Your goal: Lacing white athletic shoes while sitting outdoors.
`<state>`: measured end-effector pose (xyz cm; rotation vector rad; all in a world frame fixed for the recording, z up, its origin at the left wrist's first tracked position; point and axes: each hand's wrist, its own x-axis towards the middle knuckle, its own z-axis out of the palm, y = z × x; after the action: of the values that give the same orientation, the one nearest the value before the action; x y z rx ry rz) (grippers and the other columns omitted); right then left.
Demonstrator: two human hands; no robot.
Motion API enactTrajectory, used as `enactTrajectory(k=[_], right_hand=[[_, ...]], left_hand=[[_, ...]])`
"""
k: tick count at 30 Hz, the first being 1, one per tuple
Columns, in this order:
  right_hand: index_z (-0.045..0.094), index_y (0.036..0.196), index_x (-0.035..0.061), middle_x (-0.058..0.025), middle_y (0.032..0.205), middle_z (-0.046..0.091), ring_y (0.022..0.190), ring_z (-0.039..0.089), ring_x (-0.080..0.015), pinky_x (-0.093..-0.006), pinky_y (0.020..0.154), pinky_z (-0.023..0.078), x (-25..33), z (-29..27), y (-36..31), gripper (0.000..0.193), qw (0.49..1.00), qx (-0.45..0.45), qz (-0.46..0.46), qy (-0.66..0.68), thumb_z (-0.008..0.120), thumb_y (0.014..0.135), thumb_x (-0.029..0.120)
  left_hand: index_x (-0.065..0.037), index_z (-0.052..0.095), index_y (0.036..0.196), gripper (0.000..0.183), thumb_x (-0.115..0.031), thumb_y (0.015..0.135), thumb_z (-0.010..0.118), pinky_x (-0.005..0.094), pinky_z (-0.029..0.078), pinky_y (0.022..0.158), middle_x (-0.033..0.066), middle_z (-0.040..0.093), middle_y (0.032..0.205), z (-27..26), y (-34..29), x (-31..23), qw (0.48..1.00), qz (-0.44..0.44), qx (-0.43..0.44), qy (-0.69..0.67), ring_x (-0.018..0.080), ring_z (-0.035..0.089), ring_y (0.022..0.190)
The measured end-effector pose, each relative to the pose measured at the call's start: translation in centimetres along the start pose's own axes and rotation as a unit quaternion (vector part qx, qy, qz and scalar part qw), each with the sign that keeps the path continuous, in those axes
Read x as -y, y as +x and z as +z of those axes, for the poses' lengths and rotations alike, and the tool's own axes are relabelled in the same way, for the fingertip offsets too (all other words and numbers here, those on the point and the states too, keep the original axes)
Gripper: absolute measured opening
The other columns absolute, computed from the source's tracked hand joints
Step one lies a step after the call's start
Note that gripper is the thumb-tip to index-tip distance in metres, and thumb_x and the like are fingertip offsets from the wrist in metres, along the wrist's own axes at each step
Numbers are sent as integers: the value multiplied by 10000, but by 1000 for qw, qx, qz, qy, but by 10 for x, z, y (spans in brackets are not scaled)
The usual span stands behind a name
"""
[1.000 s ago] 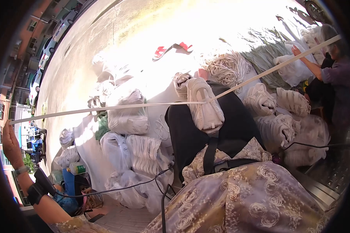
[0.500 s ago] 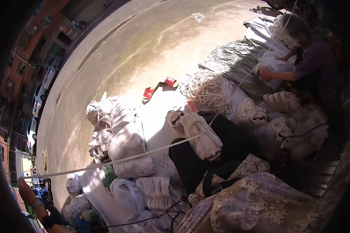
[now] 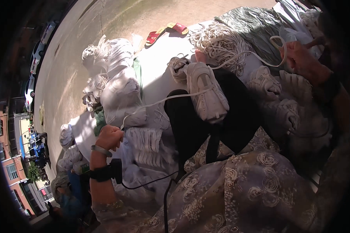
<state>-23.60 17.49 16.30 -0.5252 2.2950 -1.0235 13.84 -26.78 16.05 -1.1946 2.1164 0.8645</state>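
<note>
A white lace-up shoe (image 3: 208, 93) lies across my lap, on black trousers, its toe pointing toward me. One long white shoelace (image 3: 153, 104) runs from the shoe to my left hand (image 3: 110, 137), which is closed on its end. Over on the right, my right hand (image 3: 299, 58) is closed round the other end, which hangs in a slack curve and a loop above the fingers. Behind the shoe on my lap sits another white shoe (image 3: 179, 69), beside a bare foot.
A heap of loose white laces (image 3: 217, 42) lies beyond my knees. Bundled white shoes (image 3: 122, 85) stand at left, more shoes (image 3: 265, 81) at right. Red sandals (image 3: 154, 37) rest by the sheet's far edge. A black cable (image 3: 147, 185) trails past my left wrist. Parked cars are far left.
My left hand has come in from the far left toward my body. My right hand now shows at the right. The taut shoelace has gone slack, and the view has shifted.
</note>
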Motion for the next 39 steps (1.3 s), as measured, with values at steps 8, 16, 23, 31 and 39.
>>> enactTrajectory(k=[8,16,23,31,39], right_hand=[[548,906,-15,-39,594,491,427,391,-69,-285,638,463,48,129,-70,181,656,390,-25,646,504,907,160],[582,930,-59,-172,683,577,424,450,-189,-338,440,335,116,82,-109,178,414,484,-321,701,495,891,91],[544,887,-51,-152,703,520,489,430,-215,-357,490,331,101,74,-111,162,393,476,-366,696,443,900,74],[576,1018,-14,-80,694,564,543,532,-186,-329,505,391,99,70,-111,227,392,532,-497,563,538,886,167],[547,870,-97,-212,836,613,583,576,-249,-344,579,444,37,64,-79,151,580,553,-428,418,519,875,51]], left_hand=[[-49,581,691,280,-243,881,511,182,362,376,-2,546,539,156,27,-78,933,164,250,-198,47,465,391],[-42,589,736,259,-243,886,523,188,361,382,-5,531,547,158,24,-116,943,212,151,-208,53,456,407],[-31,603,762,272,-255,893,522,164,355,395,-3,552,580,155,30,-104,936,201,139,-255,38,463,419],[-33,609,778,248,-227,898,512,160,373,418,3,567,602,162,21,-108,935,182,159,-261,39,491,445],[-34,610,782,242,-226,894,513,165,377,411,9,582,613,172,32,-94,921,195,178,-288,40,489,432]])
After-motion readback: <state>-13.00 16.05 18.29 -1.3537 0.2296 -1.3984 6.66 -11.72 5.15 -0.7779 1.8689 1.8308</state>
